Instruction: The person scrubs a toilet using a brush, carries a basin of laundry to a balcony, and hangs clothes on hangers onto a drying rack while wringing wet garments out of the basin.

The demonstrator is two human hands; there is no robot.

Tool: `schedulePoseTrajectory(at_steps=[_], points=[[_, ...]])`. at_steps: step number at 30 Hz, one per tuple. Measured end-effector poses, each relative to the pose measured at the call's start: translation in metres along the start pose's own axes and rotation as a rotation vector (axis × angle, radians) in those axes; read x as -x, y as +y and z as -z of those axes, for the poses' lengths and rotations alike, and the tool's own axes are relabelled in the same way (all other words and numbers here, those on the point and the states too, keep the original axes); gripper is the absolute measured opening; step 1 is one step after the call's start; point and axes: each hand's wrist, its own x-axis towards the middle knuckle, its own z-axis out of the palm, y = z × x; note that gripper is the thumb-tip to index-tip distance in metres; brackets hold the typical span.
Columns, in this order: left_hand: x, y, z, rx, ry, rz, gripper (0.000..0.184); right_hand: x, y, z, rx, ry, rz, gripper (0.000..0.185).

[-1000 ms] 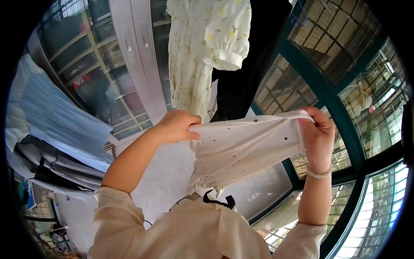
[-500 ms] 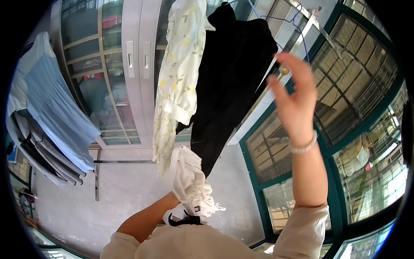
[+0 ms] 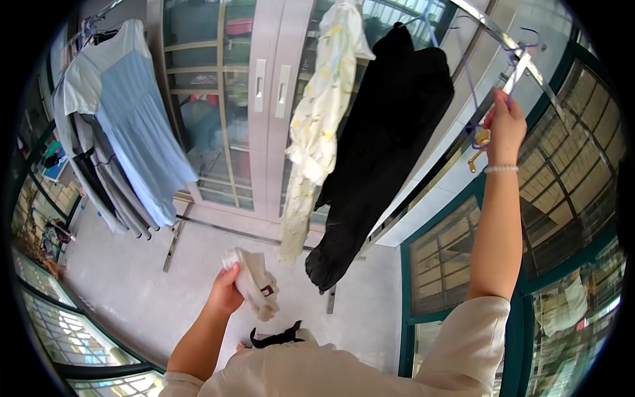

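My left hand (image 3: 228, 288) is closed on a bunched white garment (image 3: 254, 283), which has a small dark label near its lower edge. The garment hangs in front of me above the pale floor. Raised to the upper right, my right hand (image 3: 507, 129) has its fingers closed around a purple wire hanger (image 3: 472, 89) beside the metal rail. To the left of that hand hang a black garment (image 3: 390, 126) and a white garment with a yellow print (image 3: 329, 99).
A light blue dress (image 3: 142, 126) and grey clothes (image 3: 109, 155) hang at the left. Behind stand sliding glass doors (image 3: 269, 132). The metal rail (image 3: 486, 23) runs overhead at the right, near green-framed barred windows (image 3: 522, 317). A metal rack base (image 3: 225, 228) lies along the floor.
My right hand, open in the air before, has moved up and right and closed on the hanger. The white garment in my left hand has shifted left, and my view has turned left.
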Motion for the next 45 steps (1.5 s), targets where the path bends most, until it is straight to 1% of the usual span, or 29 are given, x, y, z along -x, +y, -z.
schedulePoseTrajectory(at_steps=[2,4,6,7,9,12,13,15,16,17,18,19,21,22,24,25,26,27,28,30,33,34,36,37,39,40,42,43,45], points=[[0.009,0.021,-0.014,-0.064,0.022,-0.116,0.042,0.057,0.005,0.008,-0.239,0.010,-0.015,0.020],[0.018,0.042,-0.029,-0.086,0.015,-0.180,0.042,0.123,0.006,0.017,-0.313,-0.017,-0.009,0.039],[0.028,0.063,-0.042,-0.088,-0.012,-0.212,0.040,0.167,0.010,0.035,-0.379,-0.064,-0.134,0.058],[0.031,0.073,-0.047,-0.095,-0.025,-0.221,0.038,0.184,-0.006,0.032,-0.412,0.058,-0.245,0.059],[0.038,0.091,-0.047,-0.108,-0.051,-0.218,0.045,0.204,0.010,0.056,-0.496,0.086,-0.313,0.039],[0.044,0.111,-0.059,-0.160,-0.140,-0.271,0.043,0.254,0.009,0.075,-0.742,0.130,-0.308,0.018],[0.045,0.117,-0.062,-0.164,-0.176,-0.285,0.043,0.276,0.002,0.073,-0.700,0.069,-0.198,0.017],[0.047,0.128,-0.068,-0.093,-0.215,-0.277,0.039,0.328,-0.022,0.040,-0.571,-0.057,0.030,0.026],[0.050,0.134,-0.076,-0.039,-0.218,-0.259,0.036,0.357,-0.037,0.015,-0.569,-0.093,0.020,0.027],[0.052,0.139,-0.081,0.012,-0.221,-0.240,0.034,0.387,-0.038,0.001,-0.395,-0.217,-0.005,0.027],[0.053,0.142,-0.080,0.032,-0.218,-0.252,0.034,0.399,-0.049,-0.016,-0.353,-0.507,0.148,0.027],[0.057,0.146,-0.083,0.046,-0.243,-0.240,0.033,0.411,-0.064,-0.042,-0.289,-0.667,0.196,0.030],[0.065,0.155,-0.088,0.078,-0.294,-0.229,0.032,0.442,-0.074,-0.091,-0.224,-0.642,0.230,0.027],[0.069,0.159,-0.084,0.087,-0.235,-0.269,0.031,0.449,-0.071,-0.101,-0.256,-0.664,0.106,0.027],[0.079,0.176,-0.066,-0.087,-0.267,-0.316,0.029,0.463,-0.066,-0.119,-0.321,-0.718,-0.140,0.026],[0.087,0.186,-0.057,-0.176,-0.276,-0.338,0.028,0.464,-0.057,-0.122,-0.524,-0.795,-0.322,0.016],[0.096,0.196,-0.057,-0.248,-0.129,-0.316,0.023,0.452,-0.062,-0.119,-0.537,-0.853,-0.332,0.014],[0.104,0.212,-0.042,-0.250,-0.142,-0.250,0.022,0.437,-0.068,-0.116,-0.549,-0.910,-0.340,0.013],[0.108,0.219,-0.022,-0.509,-0.116,-0.401,0.023,0.430,-0.067,-0.116,-0.600,-0.881,-0.411,0.014],[0.113,0.226,0.026,-0.908,-0.091,-0.523,0.029,0.418,-0.071,-0.116,-0.665,-0.853,-0.557,0.018],[0.123,0.223,0.066,-1.452,0.432,-0.146,0.037,0.403,-0.084,-0.123,-0.824,-0.815,-0.751,0.018],[0.112,0.223,0.117,-1.783,0.619,-0.004,0.037,0.403,-0.096,-0.128,-0.801,-0.773,-0.777,0.018],[0.122,0.205,0.132,-2.389,1.150,0.050,0.041,0.409,-0.106,-0.136,-0.758,-0.761,-0.787,0.017],[0.127,0.191,0.137,-2.486,1.319,-0.385,0.041,0.415,-0.105,-0.141,-0.740,-0.789,-0.770,0.017],[0.129,0.163,0.104,-1.684,0.995,-0.331,0.037,0.427,-0.107,-0.148,-0.709,-0.873,-0.725,0.018],[0.128,0.136,0.102,-1.471,0.669,-0.435,0.035,0.434,-0.110,-0.149,-0.694,-0.937,-0.699,0.018],[0.126,0.082,0.075,-1.412,0.250,-0.355,0.038,0.449,-0.118,-0.152,-0.689,-1.057,-0.679,0.019],[0.122,0.061,0.063,-1.481,0.227,-0.218,0.040,0.456,-0.118,-0.154,-0.661,-1.093,-0.617,0.019],[0.107,0.025,0.069,-1.459,0.367,-0.287,0.034,0.459,-0.123,-0.151,-0.610,-1.162,-0.629,0.018]])
